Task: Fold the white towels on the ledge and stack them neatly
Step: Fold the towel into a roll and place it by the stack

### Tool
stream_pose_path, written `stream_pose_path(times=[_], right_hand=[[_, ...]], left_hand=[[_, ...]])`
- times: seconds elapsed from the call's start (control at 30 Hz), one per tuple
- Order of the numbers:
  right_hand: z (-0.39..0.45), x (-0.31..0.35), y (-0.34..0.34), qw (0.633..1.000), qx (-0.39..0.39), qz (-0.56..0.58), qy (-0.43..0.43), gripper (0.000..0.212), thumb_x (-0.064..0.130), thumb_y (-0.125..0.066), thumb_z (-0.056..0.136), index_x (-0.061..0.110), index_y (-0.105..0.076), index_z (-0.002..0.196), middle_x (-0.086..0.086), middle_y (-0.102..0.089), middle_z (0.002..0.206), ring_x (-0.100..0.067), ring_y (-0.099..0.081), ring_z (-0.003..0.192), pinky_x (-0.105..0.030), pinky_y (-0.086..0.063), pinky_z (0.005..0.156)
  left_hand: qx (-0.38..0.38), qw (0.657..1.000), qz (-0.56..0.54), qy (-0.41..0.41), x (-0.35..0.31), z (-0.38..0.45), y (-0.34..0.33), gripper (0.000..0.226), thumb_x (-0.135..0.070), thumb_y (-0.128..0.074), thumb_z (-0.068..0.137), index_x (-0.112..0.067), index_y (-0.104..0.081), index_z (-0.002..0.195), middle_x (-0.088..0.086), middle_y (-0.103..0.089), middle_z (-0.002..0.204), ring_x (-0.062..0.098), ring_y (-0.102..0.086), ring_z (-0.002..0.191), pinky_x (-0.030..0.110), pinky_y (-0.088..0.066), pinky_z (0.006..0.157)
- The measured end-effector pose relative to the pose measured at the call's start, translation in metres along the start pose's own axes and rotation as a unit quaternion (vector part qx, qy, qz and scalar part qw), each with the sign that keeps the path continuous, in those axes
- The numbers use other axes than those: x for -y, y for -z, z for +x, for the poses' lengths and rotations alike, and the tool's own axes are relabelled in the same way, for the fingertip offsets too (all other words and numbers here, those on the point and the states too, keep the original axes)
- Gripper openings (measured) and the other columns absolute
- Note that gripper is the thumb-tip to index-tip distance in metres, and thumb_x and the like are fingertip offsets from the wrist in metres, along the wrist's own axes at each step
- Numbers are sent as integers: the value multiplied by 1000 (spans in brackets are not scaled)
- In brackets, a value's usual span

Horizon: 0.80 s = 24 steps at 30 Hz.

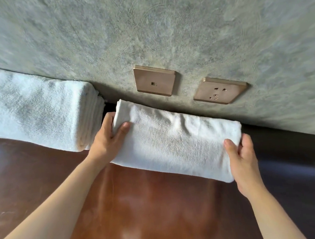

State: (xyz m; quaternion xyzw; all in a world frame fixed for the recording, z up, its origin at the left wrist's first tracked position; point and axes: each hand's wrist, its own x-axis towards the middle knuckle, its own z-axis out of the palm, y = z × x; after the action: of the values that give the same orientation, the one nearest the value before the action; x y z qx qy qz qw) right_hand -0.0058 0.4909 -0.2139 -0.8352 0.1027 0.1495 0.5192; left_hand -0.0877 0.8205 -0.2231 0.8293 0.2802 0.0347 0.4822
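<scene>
Folded white towel (174, 141) is lying along the back of the ledge (123, 209), close under the grey wall (143, 24), and I am holding it at both ends. My left hand (107, 137) is gripping its left end, thumb on top, the fingers curling over the end and partly hiding behind the cloth. My right hand (242, 161) is clasping the right end, thumb on the upper face, fingertips wrapping out of sight round the roll. Just left, the stacked towels (36, 111) are running off the picture's edge, so I cannot count them. Above, a switch plate (155, 80) and a socket (219, 90) are sitting on the wall. Edges are blurring everywhere.
</scene>
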Motion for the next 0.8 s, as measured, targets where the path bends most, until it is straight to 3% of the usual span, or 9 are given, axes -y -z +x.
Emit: stream_pose_path(times=[0.1,0.27,0.37,0.43,0.47,0.53,0.6,0.7,0.8], right_hand=[[11,9,-10,996,-3,-84,-14,17,40,-52,102,30,-49,115,14,-61,93,-22,-58,91,-34,-40,77],[29,12,-23,981,-13,-190,-44,39,51,-45,101,16,-50,117,-17,-65,103,-40,-61,100,-36,-38,76],[27,17,-28,957,-52,-280,-55,44,48,-44,102,12,-44,127,-24,-63,120,-45,-61,108,-39,-38,76],[19,20,-31,925,-139,-352,15,41,39,-49,102,11,-44,132,-22,-56,128,-45,-59,110,-44,-42,80],[12,22,-38,908,-173,-370,92,40,34,-50,101,10,-48,133,-21,-54,130,-44,-57,111,-47,-43,85],[-2,21,-60,885,-124,-380,240,42,34,-45,100,12,-54,134,-16,-53,141,-37,-53,123,-51,-40,100],[-7,8,-76,854,-7,-418,309,48,38,-37,101,20,-52,143,-8,-44,155,-30,-41,141,-52,-30,116],[14,-7,-67,853,2,-438,282,58,47,-34,98,26,-43,152,-5,-35,162,-27,-29,151,-58,-20,121],[30,-17,-42,875,-25,-449,177,64,57,-26,96,37,-24,157,2,-15,169,-28,-18,154,-58,-17,120]], left_hand=[[10,999,-6,31,8,6,-1,14,-41,-58,99,-36,-46,104,-19,-59,85,-11,-56,78,23,-41,73],[-29,994,52,90,10,2,-16,34,-48,-55,98,-21,-46,118,-11,-58,95,23,-57,98,35,-37,81],[-115,974,155,120,-1,-6,-23,50,-50,-57,95,-21,-44,134,3,-59,120,36,-57,114,44,-43,87],[-165,963,214,-18,-14,-16,-35,53,-40,-55,94,-17,-46,141,11,-52,139,38,-50,126,46,-39,99],[-148,957,222,-113,-22,-21,-47,52,-36,-54,94,-16,-48,141,11,-50,146,35,-46,134,44,-36,106],[-29,938,240,-249,-32,-30,-78,49,-34,-46,98,-18,-51,144,7,-44,156,27,-35,147,40,-29,117],[65,906,287,-305,-31,-34,-102,49,-34,-39,101,-21,-49,147,5,-39,159,25,-28,151,45,-25,120],[75,898,347,-262,-20,-21,-94,54,-42,-31,102,-27,-38,154,1,-32,163,26,-22,153,49,-21,122],[28,927,356,-117,-7,-11,-63,61,-58,-21,101,-37,-20,159,-6,-13,168,22,-7,156,48,-14,125]])
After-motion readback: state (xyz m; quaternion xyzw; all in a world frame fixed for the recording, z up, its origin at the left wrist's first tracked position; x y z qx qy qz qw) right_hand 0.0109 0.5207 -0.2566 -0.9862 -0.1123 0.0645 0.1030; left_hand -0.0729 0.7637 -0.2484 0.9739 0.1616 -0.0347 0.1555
